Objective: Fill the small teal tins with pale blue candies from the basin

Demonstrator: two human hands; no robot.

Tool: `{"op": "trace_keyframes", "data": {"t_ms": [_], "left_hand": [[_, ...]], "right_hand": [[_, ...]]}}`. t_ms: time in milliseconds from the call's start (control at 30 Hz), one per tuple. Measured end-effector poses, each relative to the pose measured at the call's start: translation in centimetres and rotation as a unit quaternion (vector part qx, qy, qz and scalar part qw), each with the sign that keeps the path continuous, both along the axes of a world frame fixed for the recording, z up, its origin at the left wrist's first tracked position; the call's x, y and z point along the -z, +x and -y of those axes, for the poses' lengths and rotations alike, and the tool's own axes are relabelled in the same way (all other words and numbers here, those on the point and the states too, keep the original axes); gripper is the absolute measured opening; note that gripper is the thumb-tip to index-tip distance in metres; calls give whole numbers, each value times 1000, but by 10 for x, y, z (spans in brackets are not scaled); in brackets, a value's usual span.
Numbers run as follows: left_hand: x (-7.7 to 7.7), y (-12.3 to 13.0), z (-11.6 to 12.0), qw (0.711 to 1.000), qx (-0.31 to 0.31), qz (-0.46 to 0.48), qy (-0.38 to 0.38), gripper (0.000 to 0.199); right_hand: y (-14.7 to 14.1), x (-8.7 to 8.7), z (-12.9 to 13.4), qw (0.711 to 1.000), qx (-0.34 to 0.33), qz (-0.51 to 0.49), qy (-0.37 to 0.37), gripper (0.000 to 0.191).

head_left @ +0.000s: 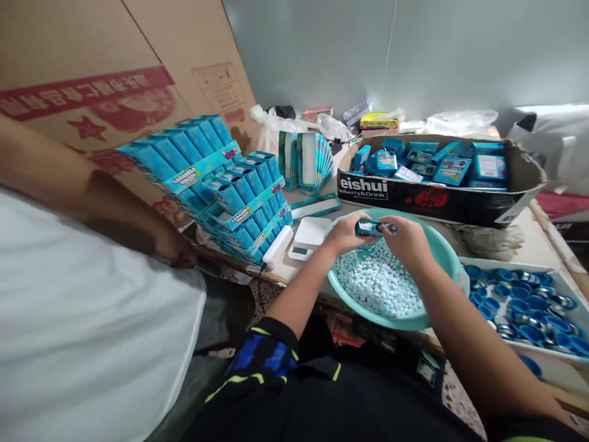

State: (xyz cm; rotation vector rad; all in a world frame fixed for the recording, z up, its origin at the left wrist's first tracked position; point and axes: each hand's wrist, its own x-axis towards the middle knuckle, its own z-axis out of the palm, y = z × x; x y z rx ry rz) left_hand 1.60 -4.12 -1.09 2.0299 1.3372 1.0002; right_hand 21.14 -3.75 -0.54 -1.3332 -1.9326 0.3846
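Above the far part of a turquoise basin (445, 244), my left hand (348, 233) has its fingers wrapped round a small blue box (368, 228). My right hand (405, 238) pinches at the right end of that box, where something small and dark shows between the fingertips, too small to name. Many small pale blue and white candies (380, 283) fill the bottom of the basin beneath both hands. Just left of the basin lies a white scale (313, 233).
Stacked blue display boxes (230, 190) stand at the left, beside a person in a white shirt (83, 319). Behind the basin is a carton (427, 196) of small blue boxes. A white tray (559, 270) of blue lids sits at the right.
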Motion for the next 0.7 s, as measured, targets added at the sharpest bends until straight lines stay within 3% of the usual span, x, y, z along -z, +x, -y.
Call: {"op": "trace_keyframes", "data": {"t_ms": [100, 200, 400, 533, 700], "left_hand": [[4, 1, 1, 998, 0, 5, 55, 54], [8, 1, 3, 996, 2, 8, 86, 53], [5, 0, 5, 998, 6, -2, 68, 50], [0, -1, 5, 998, 13, 18, 58, 53], [-5, -2, 9, 996, -18, 50, 67, 51]], "right_hand": [[1, -3, 3, 1000, 23, 2, -2, 26], [1, -5, 6, 1000, -2, -20, -15, 25], [-2, -4, 7, 994, -56, -81, -52, 22], [-3, -2, 6, 981, -41, -182, -57, 27], [-6, -2, 6, 981, -19, -192, -30, 30]]}}
